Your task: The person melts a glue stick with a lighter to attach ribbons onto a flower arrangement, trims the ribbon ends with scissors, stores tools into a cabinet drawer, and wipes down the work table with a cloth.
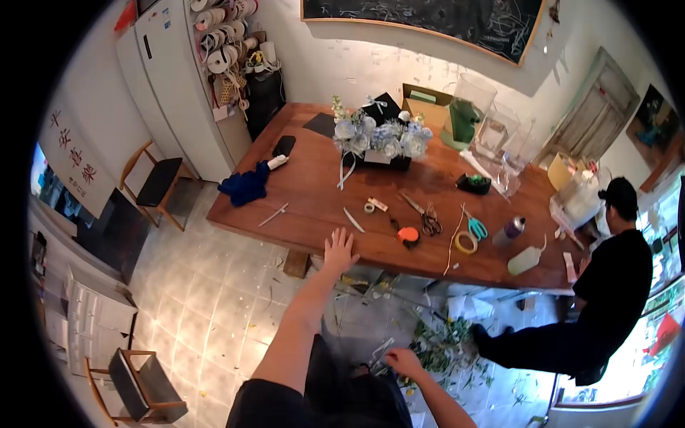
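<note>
My left hand lies flat on the front edge of the wooden table, fingers spread, with nothing in it. Just beyond it is a thin white strip. My right hand hangs low over the floor beside my lap, its fingers curled near a pale, thin object that I cannot make out clearly. Further back on the table stands a black box with blue and white flowers and a white ribbon. Scissors, an orange tape measure and a tape roll lie right of my left hand.
A person in black stands at the table's right end. Cut leaves litter the floor. Teal scissors, yellow tape, a spray can and a squeeze bottle are at the right. Chairs stand left.
</note>
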`<state>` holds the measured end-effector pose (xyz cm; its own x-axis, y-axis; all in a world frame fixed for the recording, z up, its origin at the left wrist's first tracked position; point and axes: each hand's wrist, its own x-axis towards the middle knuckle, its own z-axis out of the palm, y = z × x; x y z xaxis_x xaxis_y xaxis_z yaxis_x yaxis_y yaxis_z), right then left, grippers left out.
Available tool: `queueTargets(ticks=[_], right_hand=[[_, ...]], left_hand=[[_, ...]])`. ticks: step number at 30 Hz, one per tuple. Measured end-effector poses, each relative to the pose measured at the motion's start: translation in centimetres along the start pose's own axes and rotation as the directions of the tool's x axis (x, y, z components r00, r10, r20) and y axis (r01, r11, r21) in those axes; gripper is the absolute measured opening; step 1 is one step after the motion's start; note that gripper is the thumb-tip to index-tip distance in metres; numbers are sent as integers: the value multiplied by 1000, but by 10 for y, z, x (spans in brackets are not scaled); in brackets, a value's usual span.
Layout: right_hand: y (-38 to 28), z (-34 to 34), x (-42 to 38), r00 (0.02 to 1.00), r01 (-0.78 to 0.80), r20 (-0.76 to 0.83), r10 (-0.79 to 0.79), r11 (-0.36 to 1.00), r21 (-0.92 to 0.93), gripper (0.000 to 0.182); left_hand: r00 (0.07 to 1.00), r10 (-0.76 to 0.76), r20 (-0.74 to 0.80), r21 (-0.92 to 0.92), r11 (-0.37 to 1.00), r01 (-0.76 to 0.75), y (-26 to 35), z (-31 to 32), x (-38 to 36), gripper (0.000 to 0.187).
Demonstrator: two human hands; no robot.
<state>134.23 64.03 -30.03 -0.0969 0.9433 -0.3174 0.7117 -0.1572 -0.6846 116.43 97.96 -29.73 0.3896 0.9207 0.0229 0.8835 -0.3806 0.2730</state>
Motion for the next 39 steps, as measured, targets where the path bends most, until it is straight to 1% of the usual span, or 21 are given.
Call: queueTargets(ticks=[4, 8, 9, 12, 13, 14, 16, 19, 20, 22, 25, 26, 27, 28, 29, 30, 31, 33, 34, 37, 39], right_hand=[[-42, -47, 90, 962, 147, -221, -161, 986, -78, 37], [-108, -106, 243, 841, 327, -404, -360, 933, -151, 50], [-115, -112, 284, 791, 386, -434, -431, 902, -192, 52], [-107, -56, 397, 784, 47, -554, -279, 917, -395, 62], [-144, -35, 398, 891, 72, -287, -351, 735, -675, 65], [-219, -43, 383, 905, 401, 199, -375, 599, -693, 58], [-223, 30, 412, 278, 920, 433, -857, 367, 137, 41], [-304, 12, 477, 466, 880, 31, -884, 467, 92, 41], [-311, 19, 512, 665, 707, -74, -743, 659, -258, 52], [-321, 63, 510, 676, 736, 212, -706, 631, -245, 56], [-332, 77, 482, 441, 604, 638, -632, 734, 310, 59], [-342, 71, 489, 552, 669, 477, -684, 704, 237, 53], [-350, 57, 508, 629, 716, 300, -717, 685, 134, 48], [-346, 36, 558, 477, 873, 106, -872, 457, -172, 32], [-343, 8, 589, 675, 693, -14, -738, 641, -329, 26], [-335, -9, 618, 780, 537, -157, -606, 777, -328, 27], [-315, -6, 632, 656, 474, -532, -536, 840, -262, 28], [-286, -20, 636, 745, 559, -318, -587, 809, -185, 25], [-277, -23, 626, 813, 567, -65, -579, 812, -140, 27], [-280, -26, 575, 572, 812, 69, -817, 552, -191, 22], [-265, -7, 563, 617, 771, 90, -782, 578, -268, 13]], left_hand=[[983, 116, -144, -20, 993, -120, -17, 14, -48, 82], [991, -121, 50, -284, 950, 130, -99, 50, -211, 75], [912, -328, 244, -250, 888, 386, -133, 79, -279, 67], [452, -642, 619, 31, 595, 803, -214, 83, -463, 57], [258, -720, 644, 130, 436, 891, -235, 72, -513, 55], [83, -767, 636, 186, 257, 948, -253, 54, -552, 52], [-130, -799, 588, 165, -40, 986, -272, 24, -591, 47], [-294, -793, 533, -4, -350, 937, -285, -8, -609, 39], [-309, -798, 518, -87, -408, 909, -290, -13, -606, 37], [-246, -839, 484, -305, -426, 852, -302, -8, -585, 32], [123, -955, 271, -695, -106, 711, -346, 8, -485, 25], [258, -963, 73, -683, 141, 717, -366, 6, -423, 21], [301, -952, 55, -791, 142, 594, -385, 3, -360, 25], [327, -938, 114, -895, 47, 444, -383, -17, -284, 32], [294, -938, 184, -934, -73, 350, -359, -49, -201, 33], [501, -864, -46, -884, 269, 383, -381, -4, -180, 34], [604, -794, -65, -851, 360, 382, -347, -47, -109, 39], [804, -470, -364, -602, 778, 183, -320, -64, -33, 42], [862, -398, -313, -564, 808, 168, -303, -79, -1, 39], [948, -235, -212, -376, 916, 143, -291, -89, 46, 31], [975, -161, -153, -286, 952, 112, -289, -78, 59, 26]])
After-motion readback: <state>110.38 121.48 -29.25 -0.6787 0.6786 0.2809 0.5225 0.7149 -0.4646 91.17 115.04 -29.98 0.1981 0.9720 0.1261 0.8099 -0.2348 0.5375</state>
